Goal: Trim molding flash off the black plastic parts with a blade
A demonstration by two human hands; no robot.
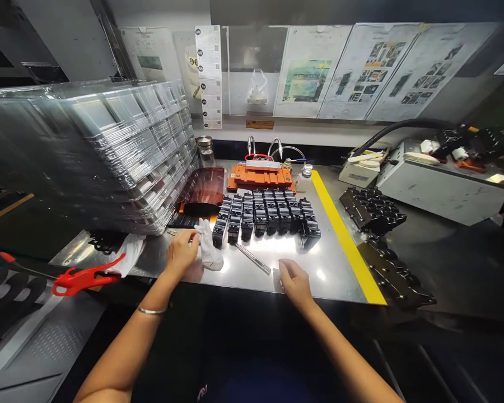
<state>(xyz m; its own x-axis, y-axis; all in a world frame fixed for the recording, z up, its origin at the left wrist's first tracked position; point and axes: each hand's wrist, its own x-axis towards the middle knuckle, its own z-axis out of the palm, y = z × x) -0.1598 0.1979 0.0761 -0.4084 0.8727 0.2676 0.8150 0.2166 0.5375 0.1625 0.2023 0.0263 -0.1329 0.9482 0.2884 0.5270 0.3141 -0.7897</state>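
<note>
My left hand is over the bench's left front, fingers bent and closed. It is right beside a crumpled white cloth or glove; what its fingers hold, if anything, is hidden. A slim metal tool shows partly behind that hand. My right hand rests near the front edge with its fingers curled in, and I cannot make out anything in them. Just left of it lies a slim metal tool, like tweezers. Beyond both hands, several black ribbed parts stand in rows on the metal bench.
Clear plastic trays are stacked high at the left. An orange fixture sits at the back, near a brown translucent bin. A red air gun hangs front left. Right of the yellow tape lie black assemblies.
</note>
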